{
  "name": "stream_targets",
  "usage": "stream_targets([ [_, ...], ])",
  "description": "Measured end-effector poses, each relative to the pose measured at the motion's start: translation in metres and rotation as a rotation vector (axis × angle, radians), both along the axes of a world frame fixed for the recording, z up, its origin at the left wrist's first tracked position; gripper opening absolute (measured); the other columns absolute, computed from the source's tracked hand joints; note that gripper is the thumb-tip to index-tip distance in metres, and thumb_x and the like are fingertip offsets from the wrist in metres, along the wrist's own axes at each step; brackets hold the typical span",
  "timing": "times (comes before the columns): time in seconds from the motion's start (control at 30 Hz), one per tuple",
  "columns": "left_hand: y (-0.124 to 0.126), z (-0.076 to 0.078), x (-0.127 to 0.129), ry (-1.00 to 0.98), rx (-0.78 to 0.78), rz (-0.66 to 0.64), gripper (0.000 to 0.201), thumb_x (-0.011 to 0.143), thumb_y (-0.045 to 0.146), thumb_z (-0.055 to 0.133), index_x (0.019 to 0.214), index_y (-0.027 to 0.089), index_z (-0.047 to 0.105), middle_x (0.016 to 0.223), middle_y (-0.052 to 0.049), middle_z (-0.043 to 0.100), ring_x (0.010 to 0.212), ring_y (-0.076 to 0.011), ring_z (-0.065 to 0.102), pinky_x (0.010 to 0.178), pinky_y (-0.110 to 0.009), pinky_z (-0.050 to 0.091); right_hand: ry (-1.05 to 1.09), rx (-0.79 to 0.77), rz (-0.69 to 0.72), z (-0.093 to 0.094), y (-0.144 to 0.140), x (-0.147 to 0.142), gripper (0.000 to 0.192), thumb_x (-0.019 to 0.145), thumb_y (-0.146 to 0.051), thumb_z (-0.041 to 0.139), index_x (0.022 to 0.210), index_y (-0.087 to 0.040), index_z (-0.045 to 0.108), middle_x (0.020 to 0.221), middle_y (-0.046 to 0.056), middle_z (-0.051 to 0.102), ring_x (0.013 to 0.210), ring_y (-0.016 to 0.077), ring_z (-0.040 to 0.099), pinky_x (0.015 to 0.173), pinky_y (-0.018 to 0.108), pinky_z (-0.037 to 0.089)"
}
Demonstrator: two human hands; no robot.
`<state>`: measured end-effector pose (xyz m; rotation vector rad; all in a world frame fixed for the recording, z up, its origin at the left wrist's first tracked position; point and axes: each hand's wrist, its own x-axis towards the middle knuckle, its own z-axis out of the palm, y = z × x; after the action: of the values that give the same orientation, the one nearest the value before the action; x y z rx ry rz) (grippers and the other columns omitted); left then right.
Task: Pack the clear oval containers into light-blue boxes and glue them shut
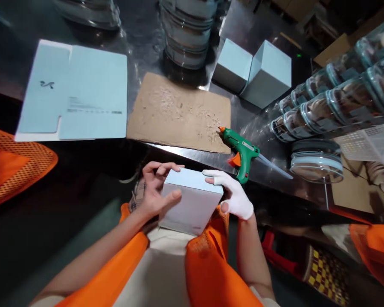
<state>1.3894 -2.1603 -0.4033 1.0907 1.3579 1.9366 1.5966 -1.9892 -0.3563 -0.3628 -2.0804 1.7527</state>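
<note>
Close to my body, just off the table's front edge, I hold a pale blue-white box (190, 202) between both hands. My bare left hand (158, 187) grips its left side, with the thumb across the near face and the fingers at the top edge. On the right side, my right hand (232, 194) wears a white glove with bare fingertips and presses on the top edge and corner. A green glue gun (243, 149) with an orange nozzle and trigger lies beyond my right hand, its tip over a cardboard sheet (182, 113) marked with dried glue.
Flat light-blue box blanks (92, 91) lie at the left of the dark metal table. Two closed boxes (270, 70) stand at the back. Stacked clear round containers (188, 38) are behind the cardboard, with more rows (333, 102) at right. Co-workers' orange vests (16, 168) show at both sides.
</note>
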Motion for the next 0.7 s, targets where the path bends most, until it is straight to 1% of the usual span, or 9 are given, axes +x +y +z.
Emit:
stream_targets([
  [0.07,-0.002,0.0,-0.004,0.062,-0.049,-0.028,0.041,0.094,0.041,0.085,0.124,0.031,0.058,0.125,-0.007,0.065,0.127,-0.0281,0.071,0.106,-0.048,0.061,0.007,0.185,0.008,0.002,-0.003,0.002,0.051,0.096,-0.056,0.082,0.141,-0.035,0.074,0.15,0.012,0.069,0.137,0.029,0.067,0.118,0.048,0.054],
  [0.13,-0.006,0.001,-0.005,0.107,-0.095,-0.043,0.028,0.092,0.041,0.086,0.103,0.024,0.068,0.124,-0.009,0.064,0.128,-0.0317,0.07,0.107,-0.051,0.06,-0.006,0.3,0.013,0.001,-0.007,0.0,0.039,0.104,-0.041,0.074,0.143,-0.035,0.073,0.152,0.011,0.068,0.136,0.0263,0.066,0.116,0.045,0.056],
  [0.3,-0.006,0.006,0.002,0.077,-0.132,-0.038,0.021,0.094,0.039,0.085,0.095,0.022,0.072,0.122,-0.009,0.064,0.126,-0.0302,0.072,0.105,-0.047,0.061,-0.041,0.322,0.061,-0.004,-0.01,-0.003,0.031,0.109,-0.037,0.064,0.138,-0.036,0.076,0.151,0.008,0.069,0.142,0.0257,0.062,0.121,0.049,0.053],
  [0.37,-0.005,0.014,-0.001,0.1,-0.154,-0.035,0.022,0.094,0.04,0.085,0.093,0.022,0.072,0.122,-0.009,0.065,0.126,-0.0306,0.073,0.104,-0.047,0.062,-0.059,0.244,0.008,-0.004,-0.008,0.008,0.04,0.104,-0.042,0.073,0.144,-0.038,0.072,0.168,0.007,0.056,0.15,0.0277,0.058,0.125,0.051,0.049],
  [0.43,-0.006,0.026,-0.012,0.146,-0.163,0.049,0.025,0.092,0.04,0.087,0.09,0.021,0.071,0.122,-0.008,0.067,0.125,-0.0317,0.074,0.105,-0.05,0.062,-0.124,0.097,-0.19,-0.004,-0.012,0.027,0.061,0.094,-0.052,0.084,0.15,-0.036,0.066,0.174,0.011,0.047,0.149,0.031,0.06,0.12,0.05,0.054],
  [0.47,-0.007,0.034,-0.02,0.163,-0.167,0.119,0.026,0.09,0.039,0.088,0.089,0.021,0.069,0.122,-0.007,0.068,0.125,-0.0319,0.074,0.108,-0.053,0.061,-0.182,0.016,-0.315,-0.005,-0.018,0.039,0.064,0.09,-0.057,0.085,0.146,-0.031,0.068,0.165,0.014,0.056,0.14,0.0314,0.067,0.113,0.047,0.06],
  [0.53,-0.01,0.049,-0.034,0.148,-0.147,0.324,0.027,0.086,0.035,0.089,0.089,0.023,0.065,0.122,-0.002,0.07,0.127,-0.0302,0.072,0.117,-0.057,0.055,-0.353,-0.143,-0.456,-0.01,-0.039,0.061,0.05,0.091,-0.062,0.08,0.123,-0.024,0.077,0.121,0.012,0.079,0.105,0.0273,0.08,0.091,0.039,0.067],
  [0.6,-0.012,0.057,-0.041,0.055,-0.095,0.501,0.033,0.08,0.028,0.091,0.093,0.026,0.061,0.119,0.004,0.072,0.126,-0.026,0.071,0.126,-0.056,0.049,-0.519,-0.28,-0.369,-0.019,-0.069,0.073,0.041,0.091,-0.062,0.077,0.1,-0.022,0.079,0.088,0.007,0.079,0.077,0.0224,0.076,0.074,0.034,0.065],
  [0.7,-0.016,0.048,-0.032,-0.174,-0.106,0.525,0.04,0.081,0.032,0.092,0.1,0.03,0.058,0.124,0.006,0.072,0.129,-0.0238,0.071,0.129,-0.055,0.047,-0.518,-0.463,-0.295,-0.029,-0.106,0.068,0.049,0.074,-0.065,0.088,0.097,-0.023,0.079,0.089,0.006,0.08,0.073,0.0228,0.073,0.07,0.036,0.064],
])
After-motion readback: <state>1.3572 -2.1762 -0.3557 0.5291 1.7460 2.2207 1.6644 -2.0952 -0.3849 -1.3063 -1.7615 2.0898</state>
